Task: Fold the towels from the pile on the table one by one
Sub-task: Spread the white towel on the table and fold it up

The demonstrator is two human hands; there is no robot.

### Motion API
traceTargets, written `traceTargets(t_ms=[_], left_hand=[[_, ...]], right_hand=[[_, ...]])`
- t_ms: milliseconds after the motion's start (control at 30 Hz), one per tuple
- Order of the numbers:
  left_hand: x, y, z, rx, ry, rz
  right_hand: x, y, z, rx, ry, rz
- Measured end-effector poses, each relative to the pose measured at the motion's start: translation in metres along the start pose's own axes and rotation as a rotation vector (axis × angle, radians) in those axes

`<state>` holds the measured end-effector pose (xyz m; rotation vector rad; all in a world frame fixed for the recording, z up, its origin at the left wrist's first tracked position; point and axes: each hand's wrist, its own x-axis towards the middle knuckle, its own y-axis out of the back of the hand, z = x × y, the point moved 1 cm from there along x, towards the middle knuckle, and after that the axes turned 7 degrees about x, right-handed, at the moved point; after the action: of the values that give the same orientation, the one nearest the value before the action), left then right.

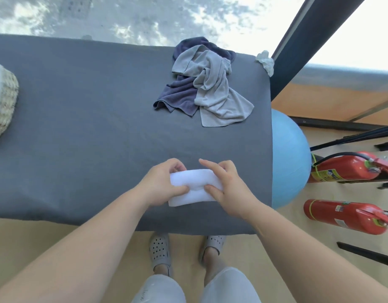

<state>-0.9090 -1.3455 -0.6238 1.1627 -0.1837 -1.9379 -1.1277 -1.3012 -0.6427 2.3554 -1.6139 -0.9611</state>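
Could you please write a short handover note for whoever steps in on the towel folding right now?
Left hand: gripping the left end of the white towel.
Right hand: gripping its right end.
White towel: already folded into a small thick rectangle, at the near edge of the grey table.
Pile: a light grey towel draped over a dark blue towel, both crumpled at the far right of the table.
Done: the white towel is nearly finished.
Left: set it aside, then fold the grey and blue towels one at a time.
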Motion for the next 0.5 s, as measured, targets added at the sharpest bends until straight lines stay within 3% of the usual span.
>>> traceTargets(t_ms=[200, 333, 500], left_hand=[[-0.094, 0.018, 0.047, -0.284, -0.101, 0.098], [-0.137, 0.019, 0.069, -0.519, -0.078, 0.123], [-0.16, 0.046, 0.07, -0.545, -0.112, 0.094]], right_hand=[[-0.068, 0.044, -0.066, 0.248, 0.007, 0.113], [-0.102, 0.055, -0.097, 0.402, -0.01, 0.198], [-0.111, 0.053, -0.135, 0.422, 0.025, 0.226]])
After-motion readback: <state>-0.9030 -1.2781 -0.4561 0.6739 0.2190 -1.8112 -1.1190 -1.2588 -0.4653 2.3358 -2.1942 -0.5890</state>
